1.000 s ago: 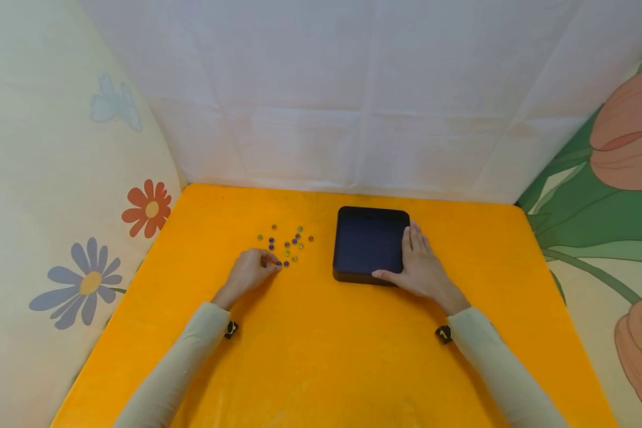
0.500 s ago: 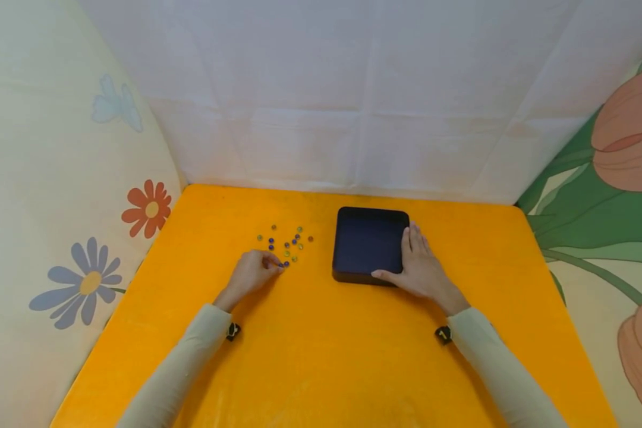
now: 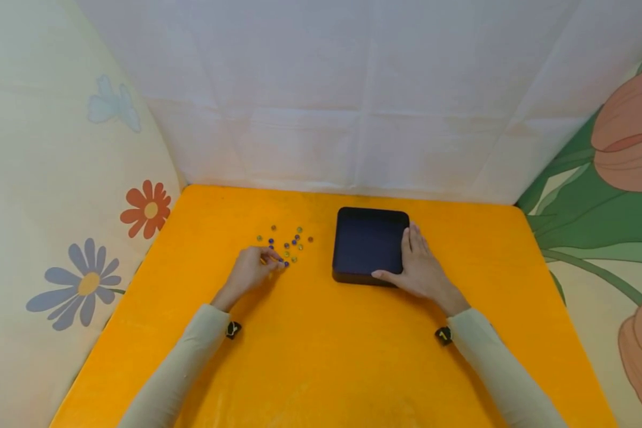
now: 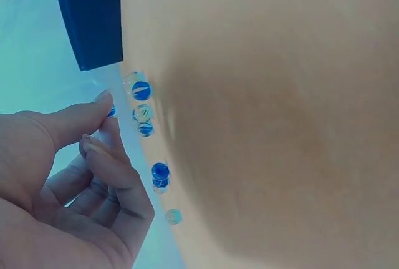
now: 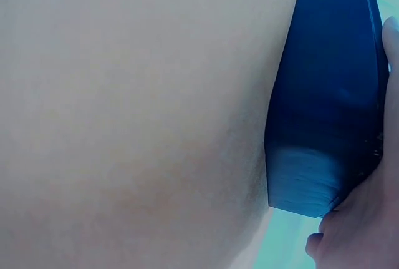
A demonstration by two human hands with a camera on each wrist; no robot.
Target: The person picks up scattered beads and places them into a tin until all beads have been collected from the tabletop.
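My left hand (image 3: 250,270) is at the near-left side of a group of small glass marbles (image 3: 294,242). Its thumb and index finger pinch a blue marble (image 4: 112,112), mostly covered by the fingertips in the left wrist view. Right beside those fingertips another dark blue marble (image 3: 286,264) lies on the cloth. To the right stands a square black tray (image 3: 348,277) with a low rim and nothing inside. My right hand (image 3: 421,267) rests against the tray's right side, fingers straight along the wall and thumb at the front rim.
Loose blue, greenish and brownish marbles lie scattered left of the tray, one brownish marble (image 3: 310,239) closest to it. A yellow-orange cloth (image 3: 321,345) covers the table. A white sheet (image 3: 299,137) hangs behind, with flower-patterned cloth (image 3: 91,284) at both sides.
My left hand has shifted slightly, its pinched marble rising from the cloth and moving a little right. The right hand and tray have stayed in place.
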